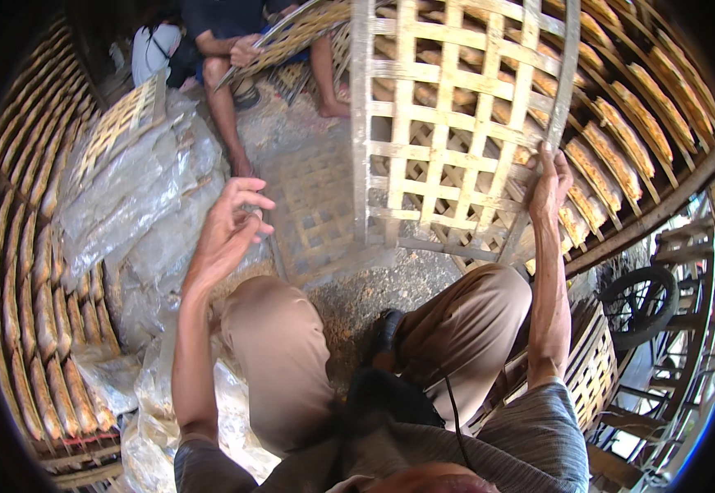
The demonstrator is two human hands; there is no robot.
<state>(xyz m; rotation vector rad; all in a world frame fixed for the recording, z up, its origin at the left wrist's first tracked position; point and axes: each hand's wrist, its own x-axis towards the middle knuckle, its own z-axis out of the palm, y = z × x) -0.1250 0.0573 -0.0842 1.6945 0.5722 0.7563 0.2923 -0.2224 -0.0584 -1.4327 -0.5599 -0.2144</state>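
Note:
My right hand (550, 182) grips the right side of a woven bamboo tray (435, 127), its fingers closed round the frame. The tray stands raised, and open squares show through its flat pale strips. To the left, my left hand (238, 215) is lifted with its fingers apart and loosely bent, and nothing shows in it. Just right of that hand, a blurred grey-brown woven panel (312, 209) lies low over the floor; its outline is faint. Clear plastic sheets (140, 185) are heaped beyond my left hand, with a small woven tray (121, 127) on top.
Racks with rows of orange-brown pieces (33, 279) curve along the left; a similar rack (620, 131) rises at the right. Across from me, a seated person (238, 57) holds another woven tray (291, 41). A black wheel (641, 306) and another woven tray (591, 370) are at the right.

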